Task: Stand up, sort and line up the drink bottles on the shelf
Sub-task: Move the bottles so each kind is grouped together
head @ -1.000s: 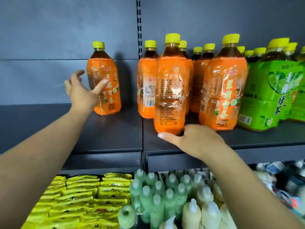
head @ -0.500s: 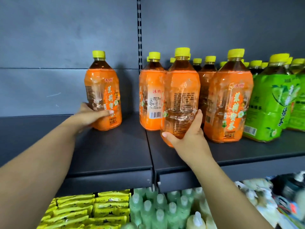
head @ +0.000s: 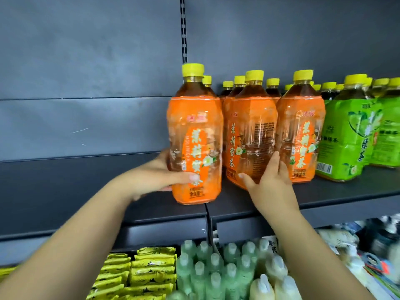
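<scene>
Left bottle (head: 194, 146) carried right beside group, hands (head: 155, 176) gripping bottles

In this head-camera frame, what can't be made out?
- Rear orange bottles: only caps show; front bottles hide them.
- Green bottles: row cut by the right edge.
- Left hand fingers: mostly behind its orange bottle.
- Lower-right goods: motion-blurred.
- Right hand: grip on the middle bottle unclear.

2 bare forearms reach in from the bottom edge, no sleeves in view. The left hand (head: 158, 176) and right hand (head: 270, 187) show short nails; the wrists show nothing worn.
</scene>
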Available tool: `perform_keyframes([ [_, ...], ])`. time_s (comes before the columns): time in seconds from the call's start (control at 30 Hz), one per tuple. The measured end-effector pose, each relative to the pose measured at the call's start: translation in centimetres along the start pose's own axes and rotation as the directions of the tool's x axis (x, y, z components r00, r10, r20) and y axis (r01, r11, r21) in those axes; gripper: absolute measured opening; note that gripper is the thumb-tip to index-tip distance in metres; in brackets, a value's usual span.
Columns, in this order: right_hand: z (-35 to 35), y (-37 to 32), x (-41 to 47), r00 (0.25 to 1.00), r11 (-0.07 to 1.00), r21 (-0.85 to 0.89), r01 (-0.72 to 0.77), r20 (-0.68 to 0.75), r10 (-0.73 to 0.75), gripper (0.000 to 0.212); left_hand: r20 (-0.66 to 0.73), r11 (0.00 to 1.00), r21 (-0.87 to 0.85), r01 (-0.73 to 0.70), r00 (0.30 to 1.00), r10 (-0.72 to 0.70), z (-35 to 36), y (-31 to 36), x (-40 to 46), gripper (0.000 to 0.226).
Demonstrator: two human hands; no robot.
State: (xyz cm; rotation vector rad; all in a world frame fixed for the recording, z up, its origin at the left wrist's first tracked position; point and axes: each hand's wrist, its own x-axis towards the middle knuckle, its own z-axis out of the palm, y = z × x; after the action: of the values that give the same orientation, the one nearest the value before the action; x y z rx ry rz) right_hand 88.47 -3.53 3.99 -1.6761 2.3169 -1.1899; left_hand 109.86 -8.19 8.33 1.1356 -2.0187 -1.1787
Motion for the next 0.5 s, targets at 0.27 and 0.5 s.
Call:
perform_keyframes([
  [0.27, -1.0, 4.5, -2.2, 0.99, 0.933, -0.344, 0.106, -0.048, -0.13, 0.072, -0.207, 0.998, -0.011, -0.063, 0.976, 0.06, 4.6, 0.4, 3.3, 0.086],
  [0.5, -0.8, 7.7, -3.5, 0.925, 0.923, -0.295, 0.248, -0.21, -0.316, 0.059, -0.37, 0.779, 0.575, 0.251, 0.929, -0.026, 8.3, -0.7, 0.6, 0.078],
])
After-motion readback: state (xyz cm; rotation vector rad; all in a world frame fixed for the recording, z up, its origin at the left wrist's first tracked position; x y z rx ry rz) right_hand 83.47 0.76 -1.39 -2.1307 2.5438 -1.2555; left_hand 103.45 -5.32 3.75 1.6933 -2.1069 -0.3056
